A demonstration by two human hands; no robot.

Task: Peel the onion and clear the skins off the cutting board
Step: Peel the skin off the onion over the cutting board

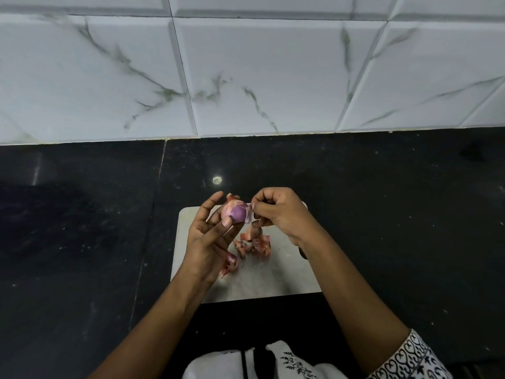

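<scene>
Left hand [211, 236] grips red onion [235, 213] above cutting board [262, 283]. Right hand [281, 212] pinches loose skin flap [249, 213] at onion's side. Peeled skins [252, 244] lie on board.

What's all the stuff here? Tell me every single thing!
wall tiles: several, white with grey veins, at the back
counter: one, black, below the wall tiles
cutting board: one, pale grey, on the counter
loose skins: several, reddish pink, on the cutting board
onion: one, purple and pink, above the cutting board
skin strip: one, pale pink, peeling off the onion
left hand: one, grips the onion
right hand: one, pinches the skin strip
</scene>
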